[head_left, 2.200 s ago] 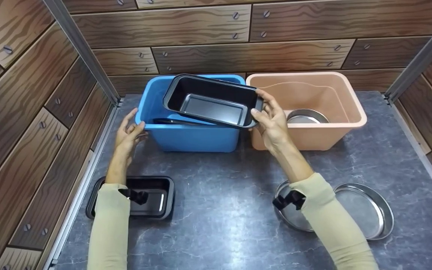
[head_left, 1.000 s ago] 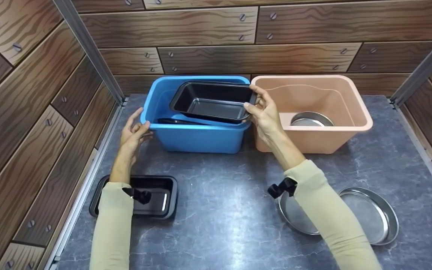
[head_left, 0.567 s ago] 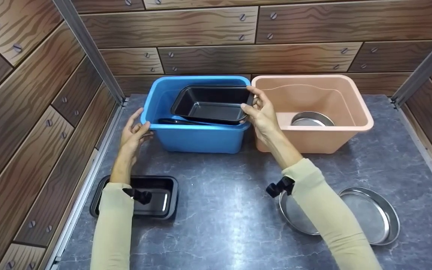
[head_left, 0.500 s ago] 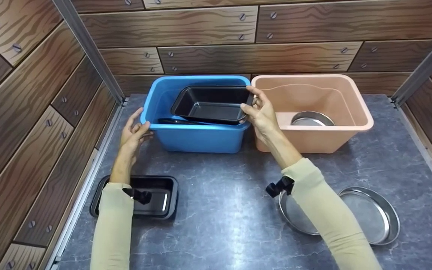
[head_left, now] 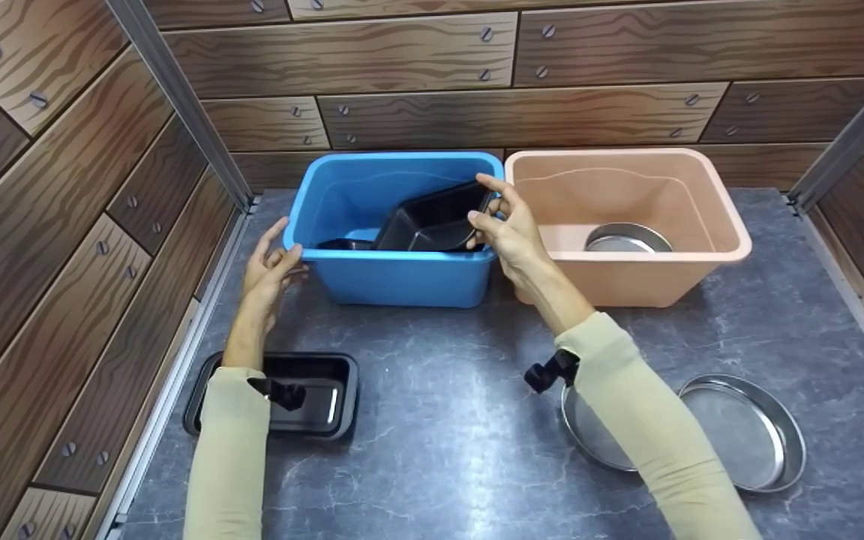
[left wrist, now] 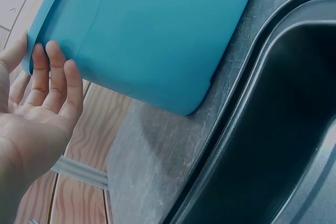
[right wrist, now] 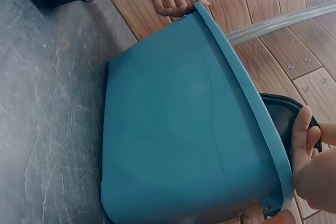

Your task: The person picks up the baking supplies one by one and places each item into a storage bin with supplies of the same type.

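My right hand [head_left: 508, 229] pinches the right end of a black loaf pan [head_left: 439, 216]. The pan tilts down to the left inside a blue plastic bin [head_left: 394, 279], its right end up near the bin's rim. Under it another dark piece [head_left: 346, 244] shows in the bin. With thumb and fingers my left hand [head_left: 263, 274] holds the bin's rim at the front left corner; the left wrist view shows the fingers [left wrist: 56, 77] at the rim's underside. In the right wrist view the pan's end [right wrist: 281, 116] sticks up past the rim.
A peach bin [head_left: 597, 279] with a round metal pan [head_left: 627, 238] in it stands right beside the blue one. Black loaf pan [head_left: 304, 397] lies under my left forearm. Two round metal pans, one [head_left: 739, 431] beside the other [head_left: 593, 431], lie near my right forearm. Wood-patterned walls enclose the surface.
The black loaf pan has moved from above the blue bin down into it, its left end dipping. My right hand has shifted slightly left and down with it. The left hand stays on the rim.
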{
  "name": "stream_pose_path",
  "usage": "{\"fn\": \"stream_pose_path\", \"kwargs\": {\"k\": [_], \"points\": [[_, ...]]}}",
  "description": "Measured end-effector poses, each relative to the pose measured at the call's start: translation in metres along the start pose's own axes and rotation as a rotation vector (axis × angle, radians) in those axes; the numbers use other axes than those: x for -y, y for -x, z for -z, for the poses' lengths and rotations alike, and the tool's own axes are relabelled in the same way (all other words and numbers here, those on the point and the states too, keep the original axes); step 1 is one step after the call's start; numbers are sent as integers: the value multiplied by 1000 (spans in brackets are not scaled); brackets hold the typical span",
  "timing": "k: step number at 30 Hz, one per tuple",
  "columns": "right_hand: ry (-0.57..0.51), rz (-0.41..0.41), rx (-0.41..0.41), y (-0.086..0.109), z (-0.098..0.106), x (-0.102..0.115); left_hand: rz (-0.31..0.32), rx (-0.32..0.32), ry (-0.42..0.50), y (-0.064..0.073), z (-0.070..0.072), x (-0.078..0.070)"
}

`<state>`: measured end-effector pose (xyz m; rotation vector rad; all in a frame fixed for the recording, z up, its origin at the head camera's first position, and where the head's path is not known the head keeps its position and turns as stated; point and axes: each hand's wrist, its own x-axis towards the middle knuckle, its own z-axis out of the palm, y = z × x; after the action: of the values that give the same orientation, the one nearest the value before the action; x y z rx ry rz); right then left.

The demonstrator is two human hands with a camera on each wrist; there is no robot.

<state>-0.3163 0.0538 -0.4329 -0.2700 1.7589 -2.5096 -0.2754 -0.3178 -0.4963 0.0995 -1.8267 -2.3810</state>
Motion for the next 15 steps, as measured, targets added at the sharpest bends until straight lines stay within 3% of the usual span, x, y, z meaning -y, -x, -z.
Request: {"fn": "stream_pose_path", "kwargs": {"k": [15], "points": [[61, -89, 9, -3, 1, 4, -2, 5, 29, 1, -2, 0]]}}
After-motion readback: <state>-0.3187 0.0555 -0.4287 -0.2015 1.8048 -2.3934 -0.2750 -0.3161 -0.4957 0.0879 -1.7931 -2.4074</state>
